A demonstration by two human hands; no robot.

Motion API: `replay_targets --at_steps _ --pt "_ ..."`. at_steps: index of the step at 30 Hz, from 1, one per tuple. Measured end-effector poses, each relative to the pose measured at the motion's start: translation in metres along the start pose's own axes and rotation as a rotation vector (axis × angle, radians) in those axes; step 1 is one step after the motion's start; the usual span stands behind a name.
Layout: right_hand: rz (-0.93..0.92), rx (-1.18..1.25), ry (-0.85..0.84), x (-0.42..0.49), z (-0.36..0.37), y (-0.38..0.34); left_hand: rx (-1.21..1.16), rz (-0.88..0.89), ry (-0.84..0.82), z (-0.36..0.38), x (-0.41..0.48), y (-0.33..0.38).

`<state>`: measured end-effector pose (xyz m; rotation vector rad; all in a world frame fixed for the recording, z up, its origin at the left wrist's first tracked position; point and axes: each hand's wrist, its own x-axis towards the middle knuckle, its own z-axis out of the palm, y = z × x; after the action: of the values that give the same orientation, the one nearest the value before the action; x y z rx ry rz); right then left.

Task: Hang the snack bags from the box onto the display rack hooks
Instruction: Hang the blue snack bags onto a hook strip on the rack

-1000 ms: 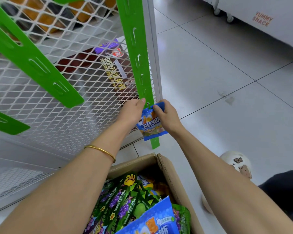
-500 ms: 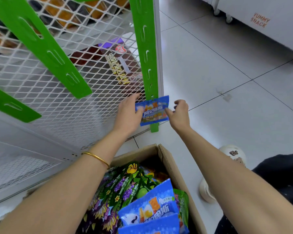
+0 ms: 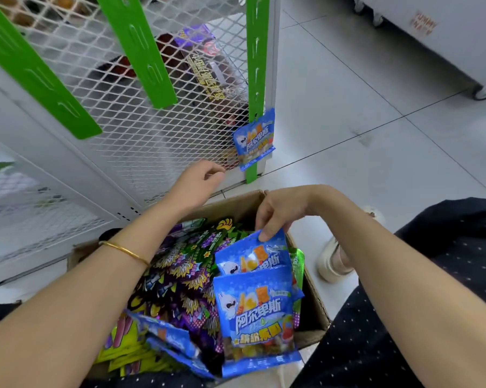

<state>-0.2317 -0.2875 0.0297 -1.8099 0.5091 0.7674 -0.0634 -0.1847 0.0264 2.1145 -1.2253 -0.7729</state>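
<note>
A small blue snack bag (image 3: 254,140) hangs from a low hook on the rightmost green hook strip (image 3: 256,60) of the white mesh rack. Below it an open cardboard box (image 3: 313,292) holds several blue, purple and green snack bags. My right hand (image 3: 281,212) reaches down into the box and pinches the top edge of a blue snack bag (image 3: 253,254) lying there. Another blue bag (image 3: 257,317) lies in front of that one. My left hand (image 3: 198,182) hovers loosely curled above the box's far edge, holding nothing.
Two more green hook strips (image 3: 141,51) run down the white mesh panel (image 3: 129,119), with packaged goods behind the mesh. A white wheeled cabinet (image 3: 443,32) stands on the tiled floor at the upper right. My shoe (image 3: 332,261) sits right of the box.
Both hands have let go of the small blue bag, which now hangs on the strip. My right hand dropped into the box and took hold of another blue bag; my left hand drew back.
</note>
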Motion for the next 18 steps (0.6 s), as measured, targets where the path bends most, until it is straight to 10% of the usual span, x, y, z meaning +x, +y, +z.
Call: replay_targets --at_steps 12,18 --pt "-0.394 0.926 0.513 -0.01 -0.049 0.014 -0.241 0.049 0.161 -0.016 0.039 0.048" --pt "-0.333 0.749 0.842 -0.001 -0.099 0.014 -0.181 0.173 0.268 -0.009 0.09 0.084"
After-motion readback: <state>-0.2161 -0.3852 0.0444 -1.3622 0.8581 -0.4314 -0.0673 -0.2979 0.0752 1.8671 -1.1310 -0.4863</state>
